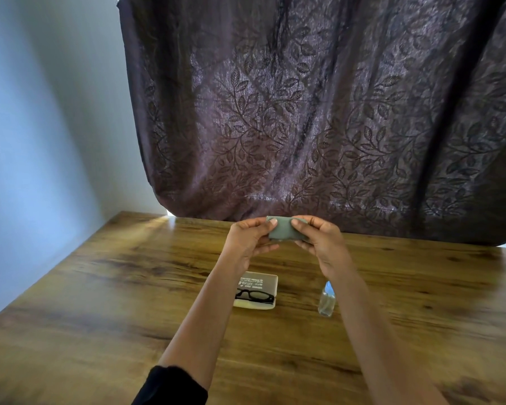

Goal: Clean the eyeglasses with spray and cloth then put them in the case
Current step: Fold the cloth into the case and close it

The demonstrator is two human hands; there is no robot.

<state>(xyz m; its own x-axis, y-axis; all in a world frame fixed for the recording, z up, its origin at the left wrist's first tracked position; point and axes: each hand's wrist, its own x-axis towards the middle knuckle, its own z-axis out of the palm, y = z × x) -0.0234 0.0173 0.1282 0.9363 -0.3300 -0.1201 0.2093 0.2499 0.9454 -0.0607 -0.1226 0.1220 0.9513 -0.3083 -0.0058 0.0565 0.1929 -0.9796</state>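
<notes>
Eyeglasses (253, 296) are lying parked in the open case (270, 283). Left hand (249, 238) and right hand (322, 241) are pinching the cloth (284, 229) — probably unfolding it.

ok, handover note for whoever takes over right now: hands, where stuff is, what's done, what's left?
Hands: left hand and right hand both pinch the folded cloth, held up above the table.
Things: glasses lie in the open case on the table; bottle stands to the right of the case, untouched.
Done: cloth is in hand. Cannot tell whether the lenses have been sprayed or wiped.
Left: if not cleaned, take the glasses out, spray, wipe, put them back. The case is still open.
</notes>
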